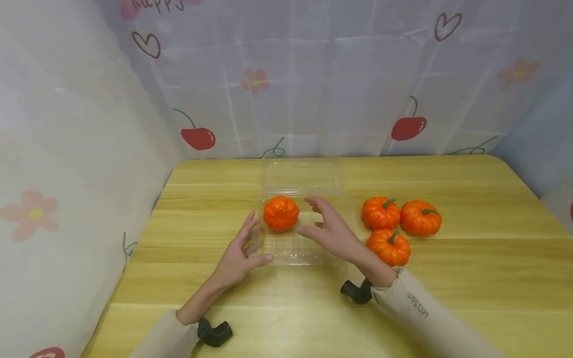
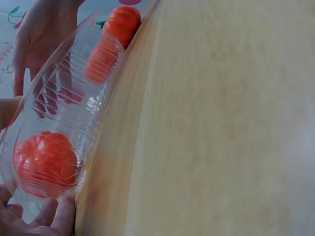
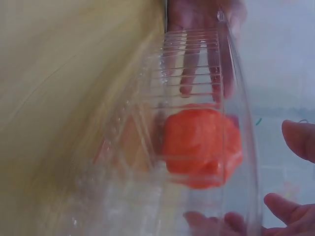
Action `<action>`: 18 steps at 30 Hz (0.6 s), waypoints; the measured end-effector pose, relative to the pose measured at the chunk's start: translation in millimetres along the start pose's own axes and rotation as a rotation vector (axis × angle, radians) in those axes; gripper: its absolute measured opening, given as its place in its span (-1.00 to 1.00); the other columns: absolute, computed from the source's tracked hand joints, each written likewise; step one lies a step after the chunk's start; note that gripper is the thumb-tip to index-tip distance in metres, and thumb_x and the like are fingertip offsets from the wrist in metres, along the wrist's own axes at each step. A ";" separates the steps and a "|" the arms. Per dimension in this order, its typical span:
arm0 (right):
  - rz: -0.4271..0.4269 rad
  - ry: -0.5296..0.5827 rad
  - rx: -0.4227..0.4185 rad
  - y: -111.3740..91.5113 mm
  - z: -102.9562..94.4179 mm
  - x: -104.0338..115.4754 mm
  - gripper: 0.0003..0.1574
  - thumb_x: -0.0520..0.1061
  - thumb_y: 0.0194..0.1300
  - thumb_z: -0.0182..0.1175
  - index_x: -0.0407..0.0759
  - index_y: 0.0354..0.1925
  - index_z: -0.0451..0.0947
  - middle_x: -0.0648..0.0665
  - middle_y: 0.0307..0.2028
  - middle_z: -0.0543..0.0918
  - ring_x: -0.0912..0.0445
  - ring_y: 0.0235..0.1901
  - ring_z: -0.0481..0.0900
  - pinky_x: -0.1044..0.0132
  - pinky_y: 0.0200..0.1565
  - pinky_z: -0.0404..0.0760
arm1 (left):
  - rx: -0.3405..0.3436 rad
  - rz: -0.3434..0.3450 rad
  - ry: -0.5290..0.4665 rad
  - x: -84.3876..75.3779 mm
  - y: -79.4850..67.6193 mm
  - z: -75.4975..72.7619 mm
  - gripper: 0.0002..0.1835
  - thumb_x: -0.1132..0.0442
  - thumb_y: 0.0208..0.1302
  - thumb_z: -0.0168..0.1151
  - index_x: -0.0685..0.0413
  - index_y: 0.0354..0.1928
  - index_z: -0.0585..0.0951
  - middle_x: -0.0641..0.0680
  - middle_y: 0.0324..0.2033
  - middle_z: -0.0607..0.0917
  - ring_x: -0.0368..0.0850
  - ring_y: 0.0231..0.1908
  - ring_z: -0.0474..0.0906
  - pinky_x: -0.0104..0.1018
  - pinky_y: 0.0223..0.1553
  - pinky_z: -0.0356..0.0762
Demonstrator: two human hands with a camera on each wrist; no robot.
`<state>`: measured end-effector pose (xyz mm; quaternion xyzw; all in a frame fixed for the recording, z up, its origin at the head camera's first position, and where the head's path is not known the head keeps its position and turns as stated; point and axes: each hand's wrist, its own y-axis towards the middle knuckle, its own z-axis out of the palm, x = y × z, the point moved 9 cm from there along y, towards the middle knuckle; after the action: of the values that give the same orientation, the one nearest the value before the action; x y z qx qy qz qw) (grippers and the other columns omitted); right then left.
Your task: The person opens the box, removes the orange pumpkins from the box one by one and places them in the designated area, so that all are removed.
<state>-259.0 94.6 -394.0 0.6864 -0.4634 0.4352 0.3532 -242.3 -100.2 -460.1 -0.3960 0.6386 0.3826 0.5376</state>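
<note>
A small orange pumpkin [image 1: 280, 214] sits in the left part of a clear plastic clamshell box [image 1: 309, 256], whose lid [image 1: 304, 175] lies folded back behind it. My left hand [image 1: 237, 261] is at the box's left side, fingers spread and loosely bent, thumb extended over the front left corner. To the right of the pumpkin my right hand [image 1: 333, 228] hovers over the box with thumb and fingers apart and nothing between them. In the left wrist view the pumpkin [image 2: 47, 162] shows through the clear wall, left fingertips [image 2: 64, 214] close beside that wall.
Three more orange pumpkins with green stems stand right of the box: one nearer the back [image 1: 380, 213], one farther right [image 1: 421, 218], and one in front [image 1: 389, 247], close to my right forearm. A printed curtain [image 1: 304, 99] hangs behind the wooden table [image 1: 286, 318].
</note>
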 end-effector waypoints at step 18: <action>0.181 0.135 0.020 33.3 30.0 -27.6 0.03 -0.05 0.28 0.35 -0.13 0.53 0.02 -0.26 0.46 0.16 -0.19 0.39 0.18 -0.21 0.26 0.32 | -0.007 0.007 -0.010 -1.6 1.4 -0.3 0.11 0.30 0.16 0.46 -0.18 0.58 -0.09 0.01 0.53 -0.02 0.23 0.41 0.13 -0.07 0.22 0.40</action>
<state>-287.6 66.4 -427.9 0.6143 -0.4942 0.5154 0.3358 -243.4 -99.9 -458.3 -0.3935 0.6360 0.3888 0.5380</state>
